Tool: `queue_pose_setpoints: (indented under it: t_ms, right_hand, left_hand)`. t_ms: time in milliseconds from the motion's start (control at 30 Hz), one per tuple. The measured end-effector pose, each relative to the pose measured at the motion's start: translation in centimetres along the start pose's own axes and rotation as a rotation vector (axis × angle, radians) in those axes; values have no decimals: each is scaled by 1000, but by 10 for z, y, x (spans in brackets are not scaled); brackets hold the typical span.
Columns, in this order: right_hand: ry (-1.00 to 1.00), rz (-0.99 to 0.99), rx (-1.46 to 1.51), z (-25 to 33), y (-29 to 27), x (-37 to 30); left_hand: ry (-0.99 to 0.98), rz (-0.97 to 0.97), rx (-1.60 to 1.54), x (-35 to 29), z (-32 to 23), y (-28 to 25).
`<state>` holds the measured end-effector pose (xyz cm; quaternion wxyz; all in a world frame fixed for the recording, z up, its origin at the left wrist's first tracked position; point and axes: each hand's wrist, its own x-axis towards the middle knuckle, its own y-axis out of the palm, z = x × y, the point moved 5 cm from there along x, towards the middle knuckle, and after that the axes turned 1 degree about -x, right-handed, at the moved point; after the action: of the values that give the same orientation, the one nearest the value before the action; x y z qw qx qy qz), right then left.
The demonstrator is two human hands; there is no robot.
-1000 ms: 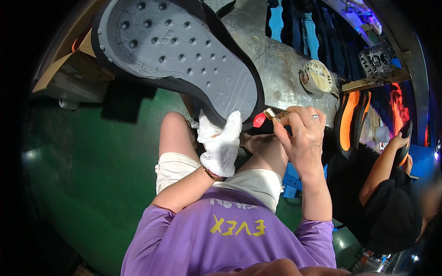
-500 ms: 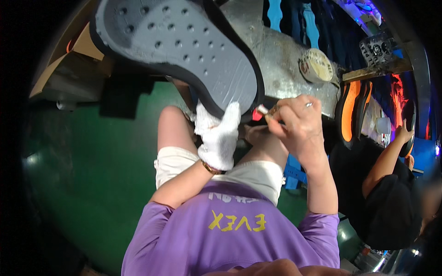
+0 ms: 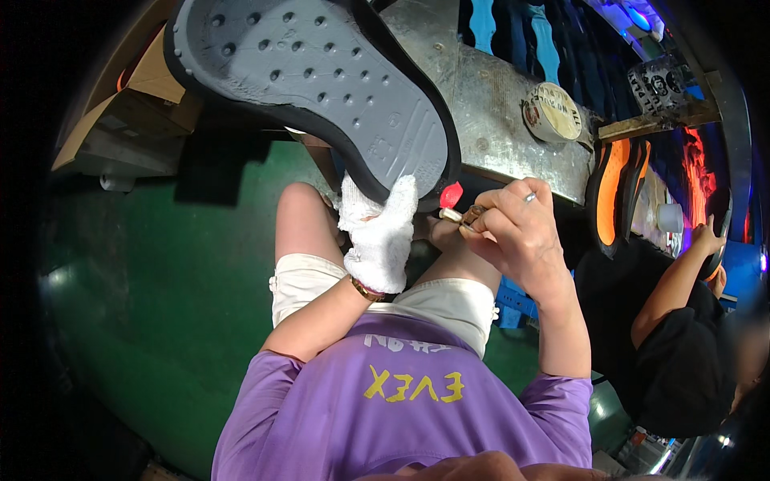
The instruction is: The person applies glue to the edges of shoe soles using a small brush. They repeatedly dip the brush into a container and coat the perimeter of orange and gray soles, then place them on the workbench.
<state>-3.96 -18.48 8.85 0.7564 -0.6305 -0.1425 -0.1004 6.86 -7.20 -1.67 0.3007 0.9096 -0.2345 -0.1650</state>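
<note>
My left hand (image 3: 375, 240), in a white knitted glove, grips the near end of a large grey insole (image 3: 321, 76) with a black rim. Its thumb lies over the grey face, which is dotted with small bumps; the fingers beneath are mostly hidden. My bare right hand (image 3: 521, 232), with a ring on one finger, pinches a small tool (image 3: 451, 215) with a pale collar, a brownish handle and a flat red tip. That tip is just right of the insole's near end, apparently apart from it.
A round lidded tub (image 3: 553, 112) stands on the metal worktable (image 3: 501, 136). Orange and black insoles (image 3: 613, 192) stand at the right, near a co-worker's arm (image 3: 674, 280). Blue strips (image 3: 481, 28) are at the back. A cardboard box (image 3: 132, 104) is at the left.
My right hand has shifted slightly, and the tool's red tip now points up and shows more fully. The insole has tilted a little; my left hand keeps its grip.
</note>
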Motion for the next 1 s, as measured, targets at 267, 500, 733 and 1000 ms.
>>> queue_pose_setpoints:
  t_ms: [267, 500, 733, 1000]
  right_hand:
    - [63, -137, -14, 1, -10, -7]
    - [80, -116, -86, 1, -7, -9]
    - [136, -176, -171, -11, -10, -9]
    - [145, -140, -111, -12, -13, -15]
  left_hand:
    - [-127, -18, -22, -5, 4, -3]
    - [35, 29, 98, -7, -3, 2]
    - [-29, 13, -10, -7, 2, 4]
    - [-12, 51, 0, -8, -2, 6]
